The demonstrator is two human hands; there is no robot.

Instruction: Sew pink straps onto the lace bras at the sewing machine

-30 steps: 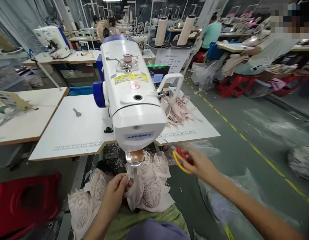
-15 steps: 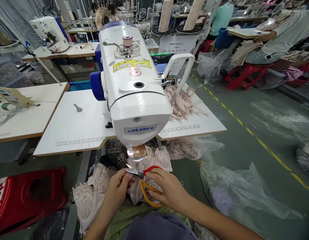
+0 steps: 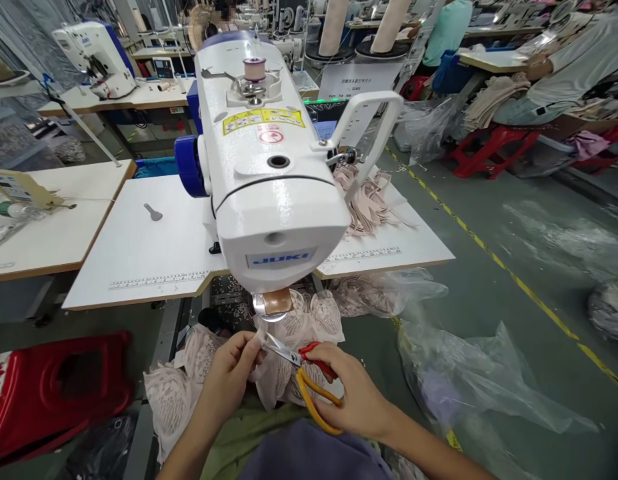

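— Factory floor, rows of sewing stations. White tabletop (image 3: 153,253) carries sewing machine (image 3: 269,173), tan fabric pile (image 3: 369,200) at right edge.
— Hands?
— Left hand (image 3: 229,380) grip pinches lace garment (image 3: 299,333) below machine head. Right hand (image 3: 353,393) grip clenched on scissors (image 3: 301,363), blades at the pinched strip.
— Room?
— Plastic bag (image 3: 469,380) on floor right, red stool (image 3: 53,393) left.
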